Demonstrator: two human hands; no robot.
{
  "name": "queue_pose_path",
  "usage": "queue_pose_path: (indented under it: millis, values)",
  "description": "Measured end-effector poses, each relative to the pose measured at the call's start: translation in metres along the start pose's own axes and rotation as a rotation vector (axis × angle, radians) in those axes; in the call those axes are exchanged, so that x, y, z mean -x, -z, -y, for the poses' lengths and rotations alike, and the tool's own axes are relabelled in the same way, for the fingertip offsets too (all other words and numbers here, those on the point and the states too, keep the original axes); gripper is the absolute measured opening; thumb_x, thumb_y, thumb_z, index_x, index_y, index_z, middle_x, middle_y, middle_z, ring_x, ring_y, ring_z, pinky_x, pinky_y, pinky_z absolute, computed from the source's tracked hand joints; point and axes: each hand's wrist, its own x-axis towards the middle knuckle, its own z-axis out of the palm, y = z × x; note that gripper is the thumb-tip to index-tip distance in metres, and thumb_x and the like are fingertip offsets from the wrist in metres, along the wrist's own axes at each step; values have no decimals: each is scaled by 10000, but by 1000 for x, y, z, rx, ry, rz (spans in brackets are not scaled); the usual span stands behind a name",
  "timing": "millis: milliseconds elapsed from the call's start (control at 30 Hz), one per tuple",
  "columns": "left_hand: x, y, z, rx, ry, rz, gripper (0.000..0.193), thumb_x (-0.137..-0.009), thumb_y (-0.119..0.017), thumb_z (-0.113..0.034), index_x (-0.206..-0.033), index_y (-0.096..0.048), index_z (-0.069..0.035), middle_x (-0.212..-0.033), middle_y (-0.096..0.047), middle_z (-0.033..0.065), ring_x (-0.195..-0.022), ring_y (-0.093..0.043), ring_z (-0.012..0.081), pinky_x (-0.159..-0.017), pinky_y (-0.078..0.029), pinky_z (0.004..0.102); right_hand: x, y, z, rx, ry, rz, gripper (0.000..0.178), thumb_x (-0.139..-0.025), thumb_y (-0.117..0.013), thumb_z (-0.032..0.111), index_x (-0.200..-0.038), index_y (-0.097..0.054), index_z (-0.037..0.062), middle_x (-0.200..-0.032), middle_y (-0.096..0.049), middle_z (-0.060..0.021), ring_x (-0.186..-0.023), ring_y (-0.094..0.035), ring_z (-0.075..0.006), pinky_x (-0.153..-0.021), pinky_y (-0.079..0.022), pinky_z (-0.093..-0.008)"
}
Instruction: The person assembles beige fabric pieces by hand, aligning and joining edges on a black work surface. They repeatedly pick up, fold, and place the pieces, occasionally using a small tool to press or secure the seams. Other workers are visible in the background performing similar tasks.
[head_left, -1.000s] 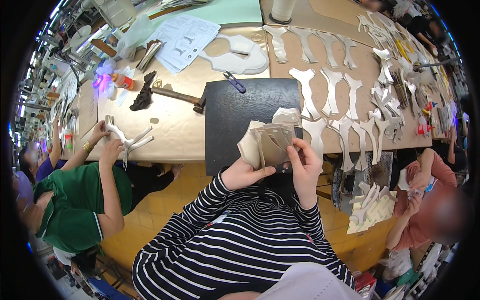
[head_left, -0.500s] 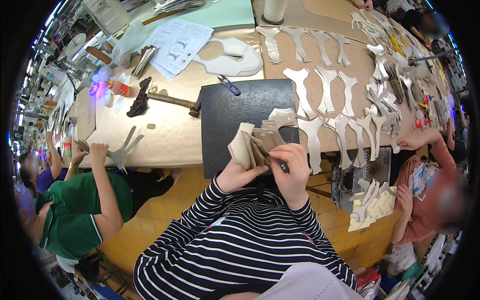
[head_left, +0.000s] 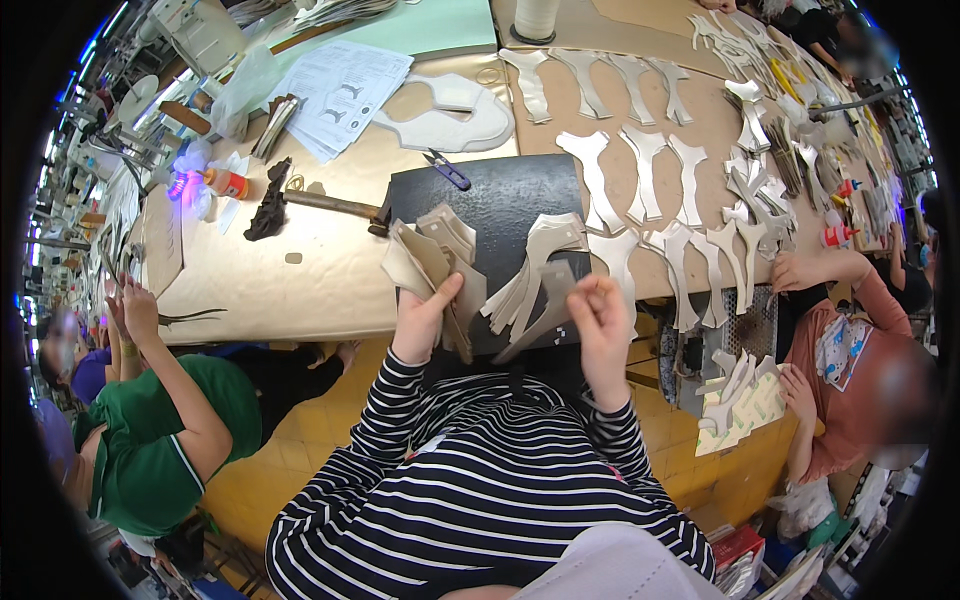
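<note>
My left hand (head_left: 426, 318) is wrapped round a bundle of beige, leather-like cut pieces (head_left: 456, 238) over the left part of the black mat (head_left: 499, 180). A single grey-beige cut piece (head_left: 552, 300), slightly blurred, hangs at an angle from the pinched fingertips of my right hand (head_left: 601, 322). Between the two hands, a fanned stack of similar cut pieces (head_left: 545, 233) lies on the mat. Small purple thread snips (head_left: 452, 172) rest at the mat's far left corner. A hammer (head_left: 335, 203) lies left of the mat, its head at the mat's edge.
Rows of forked pale pieces (head_left: 645, 175) cover the table to the right. Printed sheets (head_left: 340, 95) and white shaped panels (head_left: 455, 115) lie far left, near an orange bottle (head_left: 227, 184). Co-workers sit on both sides, one in green (head_left: 170, 430), another in a pinkish top (head_left: 845, 385).
My hands have parted: the left has gone left with its bundle, the right slightly right with one piece. The fanned stack between them shows more fully. The green-clad co-worker's hands moved left.
</note>
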Motion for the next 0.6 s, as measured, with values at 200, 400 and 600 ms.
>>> queue_pose_path:
  millis: [200, 400, 600]
  values:
    - [-4, 14, -17, -148, 60, 74, 764, -771, -767, -18, -1423, -370, -37, -1232, -516, 49, -1117, -519, 177, -974, -430, 308, -69, 19, -41, 73, -163, 56, 182, -954, -602, 31, -1121, -531, 16, -947, -642, -14, -889, -587, -68, -819, -442, -208]
    - [6, 10, -17, -131, -89, 105, 872, -726, -808, -24, -1456, -333, -72, -1142, -508, 39, -1000, -530, 149, -888, -467, 297, -83, 12, -64, 600, 33, 93, 385, -835, -730, 81, -1193, -611, 5, -936, -636, -67, -830, -565, -126, -773, -480, -263]
    - [6, 11, -15, 72, 112, 124, 972, -738, -792, -16, -1527, -228, -92, -1138, -488, 36, -1014, -513, 144, -901, -453, 297, -81, 8, -59, 992, 306, 63, 536, -767, -781, 171, -1252, -598, 36, -1013, -634, -122, -962, -555, -297, -879, -458, -395]
